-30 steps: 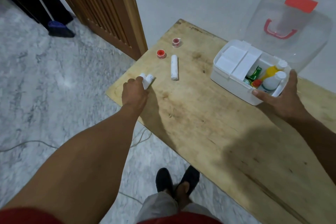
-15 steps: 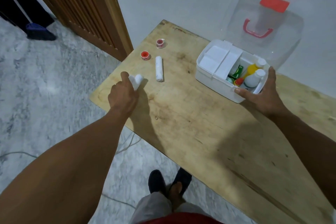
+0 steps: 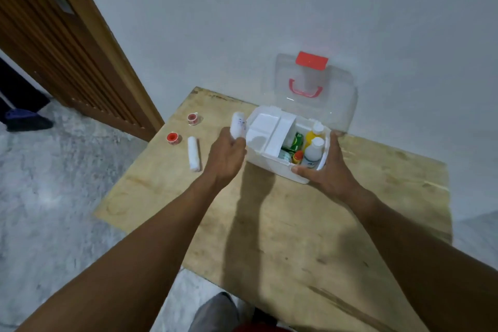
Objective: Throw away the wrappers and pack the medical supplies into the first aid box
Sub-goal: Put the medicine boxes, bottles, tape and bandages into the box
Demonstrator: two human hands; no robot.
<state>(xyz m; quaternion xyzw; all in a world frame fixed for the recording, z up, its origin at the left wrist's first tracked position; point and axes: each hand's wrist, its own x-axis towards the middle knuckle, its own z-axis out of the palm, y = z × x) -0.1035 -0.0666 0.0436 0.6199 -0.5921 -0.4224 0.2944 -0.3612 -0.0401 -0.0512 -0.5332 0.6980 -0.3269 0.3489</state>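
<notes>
**Roll held beside the open box**

Over the wooden table, a white roll is gripped upright in the curled fingers of the left hand, just beside the first aid box. The box's near right corner is clasped between the thumb and fingers of the right hand. Farther left, a second roll and two red tape reels are laid out.

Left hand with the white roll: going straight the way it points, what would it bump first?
Probably the first aid box, whose end is right beside the left hand gripping the bandage roll. If the hand is above the rim, it would meet the white tray inside instead; height is unclear.
</notes>
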